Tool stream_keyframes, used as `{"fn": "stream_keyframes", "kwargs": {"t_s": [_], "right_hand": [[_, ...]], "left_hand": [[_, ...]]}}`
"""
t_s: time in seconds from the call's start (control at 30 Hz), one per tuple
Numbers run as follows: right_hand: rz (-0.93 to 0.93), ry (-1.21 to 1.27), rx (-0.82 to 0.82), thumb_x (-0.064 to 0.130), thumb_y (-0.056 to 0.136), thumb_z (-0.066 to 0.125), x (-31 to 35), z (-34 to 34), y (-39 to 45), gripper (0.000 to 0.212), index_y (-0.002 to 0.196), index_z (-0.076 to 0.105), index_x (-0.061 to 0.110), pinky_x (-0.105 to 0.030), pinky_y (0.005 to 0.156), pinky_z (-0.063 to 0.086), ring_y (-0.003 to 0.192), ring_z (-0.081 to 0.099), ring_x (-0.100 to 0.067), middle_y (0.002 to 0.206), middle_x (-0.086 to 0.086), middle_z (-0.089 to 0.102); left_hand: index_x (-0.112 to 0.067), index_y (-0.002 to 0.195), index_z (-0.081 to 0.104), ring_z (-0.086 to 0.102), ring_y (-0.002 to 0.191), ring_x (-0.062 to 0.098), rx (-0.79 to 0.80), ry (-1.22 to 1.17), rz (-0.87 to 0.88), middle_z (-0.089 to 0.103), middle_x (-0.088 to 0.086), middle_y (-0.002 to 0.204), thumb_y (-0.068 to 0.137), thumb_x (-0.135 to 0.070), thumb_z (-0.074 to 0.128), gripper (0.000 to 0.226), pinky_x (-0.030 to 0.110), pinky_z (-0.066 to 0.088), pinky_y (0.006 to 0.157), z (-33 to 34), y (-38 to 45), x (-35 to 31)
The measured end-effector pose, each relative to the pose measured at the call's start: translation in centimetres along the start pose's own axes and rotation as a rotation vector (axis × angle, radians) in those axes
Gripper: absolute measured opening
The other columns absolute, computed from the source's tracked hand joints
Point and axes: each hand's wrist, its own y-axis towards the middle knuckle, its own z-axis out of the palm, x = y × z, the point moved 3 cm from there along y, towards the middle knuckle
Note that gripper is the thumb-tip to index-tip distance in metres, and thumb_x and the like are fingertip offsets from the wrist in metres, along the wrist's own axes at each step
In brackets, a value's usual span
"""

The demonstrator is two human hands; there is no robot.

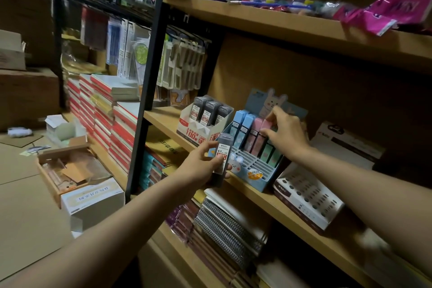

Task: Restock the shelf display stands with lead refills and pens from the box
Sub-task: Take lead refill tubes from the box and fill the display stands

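Lead refills are what both hands deal with: the right hand has thumb and fingertips pinched on the top of a pink refill case standing in the back row of the blue bunny display stand on the middle shelf. The left hand curls around a small stack of grey refill cases, held just in front of the shelf edge between the blue stand and the white refill stand, which already holds several grey cases. Judgement: the pink case is being seated or straightened, so it should go upright into its slot, flush beside its neighbours. Front slots of the blue stand are bare. The grey stack probably belongs in the white stand. Risk: tipping adjacent pastel cases. An open cardboard box sits on the floor at lower left, well apart.
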Motion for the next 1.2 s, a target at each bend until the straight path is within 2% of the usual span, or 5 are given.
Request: {"fn": "stream_keyframes", "kwargs": {"t_s": [0.5, 0.7, 0.8, 1.0, 1.2], "right_hand": [[0.084, -0.162, -0.041, 0.042, 0.091, 0.061, 0.0, 0.4, 1.1, 0.025, 0.106, 0.066, 0.023, -0.048, 0.107, 0.027, 0.127, 0.040, -0.031, 0.130, -0.009, 0.049], [-0.164, 0.310, 0.202, 0.039, 0.089, 0.067, 6.0, 2.1, 0.0, 0.026, 0.109, 0.063, 0.024, -0.016, 0.070, 0.045, 0.089, 0.061, -0.005, 0.102, 0.008, 0.063], [-0.147, 0.343, 0.249, 0.031, 0.083, 0.075, 7.0, 3.5, 0.5, 0.018, 0.099, 0.067, 0.028, -0.019, 0.070, 0.049, 0.086, 0.064, -0.007, 0.095, 0.010, 0.067], [-0.040, 0.480, 0.044, 0.020, 0.082, 0.077, 7.5, 2.1, 6.4, 0.021, 0.101, 0.070, 0.014, -0.039, 0.085, 0.057, 0.089, 0.067, -0.017, 0.095, -0.001, 0.071], [-0.016, 0.407, -0.097, 0.022, 0.084, 0.074, 8.7, 4.2, 10.3, 0.017, 0.100, 0.069, 0.016, -0.039, 0.089, 0.053, 0.103, 0.059, -0.023, 0.103, -0.007, 0.066]], "left_hand": [[-0.015, 0.123, 0.054, 0.072, 0.075, 0.017, -0.036, 0.022, 0.089, 0.071, 0.014, 0.097, 0.099, -0.015, 0.049, 0.025, 0.024, 0.056, 0.059, -0.1, 0.5, -0.3], [-0.016, 0.118, 0.054, 0.071, 0.074, 0.015, -0.052, 0.076, 0.134, 0.071, 0.005, 0.089, 0.100, -0.016, 0.049, 0.019, 0.026, 0.058, 0.064, -0.3, 1.2, -0.4], [-0.017, 0.118, 0.055, 0.069, 0.082, 0.017, -0.093, 0.133, 0.168, 0.069, 0.007, 0.095, 0.100, -0.018, 0.049, 0.019, 0.029, 0.056, 0.070, -1.1, 1.9, -0.9], [-0.024, 0.133, 0.050, 0.044, 0.126, 0.016, -0.435, 0.817, 0.388, 0.040, 0.003, 0.141, 0.098, -0.033, 0.052, 0.037, 0.037, 0.047, 0.102, -4.8, 3.7, -1.8], [-0.044, 0.149, 0.020, -0.006, 0.147, 0.012, -0.248, 1.195, 0.465, -0.002, -0.015, 0.161, 0.092, -0.051, 0.050, 0.065, 0.043, 0.009, 0.117, -5.9, 5.0, -1.8]]}}
